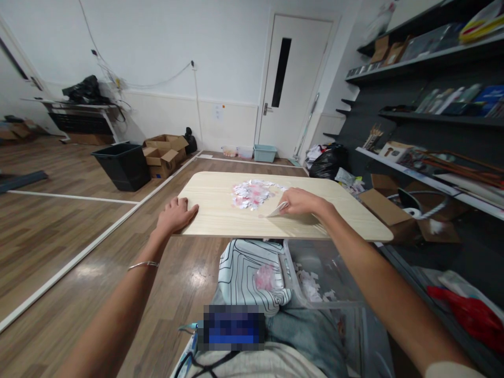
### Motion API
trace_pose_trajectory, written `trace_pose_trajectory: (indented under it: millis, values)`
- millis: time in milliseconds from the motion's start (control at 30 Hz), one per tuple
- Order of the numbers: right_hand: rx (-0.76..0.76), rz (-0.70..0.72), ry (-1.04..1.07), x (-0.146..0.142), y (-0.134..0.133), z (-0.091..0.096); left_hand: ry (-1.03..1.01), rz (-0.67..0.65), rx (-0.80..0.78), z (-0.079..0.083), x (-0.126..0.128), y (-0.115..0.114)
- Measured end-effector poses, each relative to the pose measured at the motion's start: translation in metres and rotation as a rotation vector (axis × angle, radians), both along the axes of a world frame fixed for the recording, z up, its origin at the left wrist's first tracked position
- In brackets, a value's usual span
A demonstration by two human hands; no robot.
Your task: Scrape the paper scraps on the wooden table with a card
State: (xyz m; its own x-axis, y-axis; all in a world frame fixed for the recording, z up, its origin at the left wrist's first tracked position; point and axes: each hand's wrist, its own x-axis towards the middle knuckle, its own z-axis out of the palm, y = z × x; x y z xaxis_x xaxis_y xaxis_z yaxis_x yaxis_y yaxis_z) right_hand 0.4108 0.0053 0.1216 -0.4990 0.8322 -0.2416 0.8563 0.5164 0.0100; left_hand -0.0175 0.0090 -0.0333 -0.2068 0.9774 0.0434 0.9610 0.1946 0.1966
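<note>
No brand, label or writing can be read anywhere here; the spines on the wall shelves [441,100] are too blurred to make out, and a patch low in the view is pixelated.

Your left hand [175,214] lies flat on the near left corner of the light wooden tabletop [220,215], fingers loose and spread over the edge, gripping nothing. Your right hand [301,202] rests on the board right of centre, fingers pinched on a small white paper piece [275,211] that lies against the surface. The pile of pink and white paper scraps [252,193] sits at the middle of the board, just left of that hand and touching nothing else.

The board's corners are rounded. Its near edge runs above your lap, with bare wood between the pile and that edge, and more bare wood out to the right corner. Below the near edge, a clear plastic bin [326,278] holding white scraps sits beside your right leg. To your left the wooden floor [79,236] lies open as far as the black crate [123,165] and the cardboard boxes [163,155]. To your right, shelving and another box stand close by.
</note>
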Motion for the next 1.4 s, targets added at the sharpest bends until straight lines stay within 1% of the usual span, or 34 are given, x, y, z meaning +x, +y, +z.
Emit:
trace_pose_trajectory:
  millis: [133, 233, 400, 433, 533, 700, 800, 867, 933, 1033, 1167, 1300, 1400]
  values:
    - [-0.045, 0.018, 0.052, 0.012, -0.002, -0.002, -0.017, -0.002, 0.012, -0.001, -0.001, 0.001]
    - [-0.048, 0.003, 0.043, 0.012, -0.006, -0.002, -0.027, -0.001, 0.023, -0.003, -0.002, 0.002]
    - [0.120, -0.070, -0.104, -0.014, -0.017, -0.002, -0.008, -0.004, 0.016, -0.005, -0.004, 0.003]
    - [0.133, -0.070, -0.120, -0.018, -0.019, -0.002, -0.003, -0.003, 0.010, -0.005, -0.004, 0.003]
    - [0.098, -0.053, -0.098, -0.018, -0.020, 0.000, -0.009, -0.005, -0.002, -0.004, -0.004, 0.003]
    - [0.072, -0.132, 0.040, 0.001, -0.022, 0.011, -0.028, -0.007, 0.002, -0.004, -0.004, 0.002]
    - [0.033, -0.078, 0.014, 0.000, -0.032, 0.014, -0.034, -0.002, 0.014, -0.004, -0.003, 0.002]
    - [0.035, -0.058, -0.064, -0.008, -0.040, 0.013, -0.034, 0.003, 0.018, -0.003, -0.002, 0.001]
    - [0.066, -0.074, -0.121, -0.015, -0.047, 0.009, -0.037, 0.005, 0.009, -0.002, -0.002, 0.001]
    - [0.112, -0.097, -0.137, -0.021, -0.053, 0.003, -0.040, 0.004, 0.005, -0.002, -0.001, 0.001]
    - [0.106, -0.087, -0.129, -0.021, -0.052, 0.000, -0.037, 0.005, 0.014, -0.002, 0.000, 0.001]
    - [0.122, -0.116, -0.132, -0.020, -0.047, -0.001, -0.030, 0.001, 0.015, -0.002, -0.001, 0.000]
    - [0.096, -0.086, -0.133, -0.019, -0.045, 0.001, -0.021, -0.002, 0.013, -0.003, -0.001, 0.000]
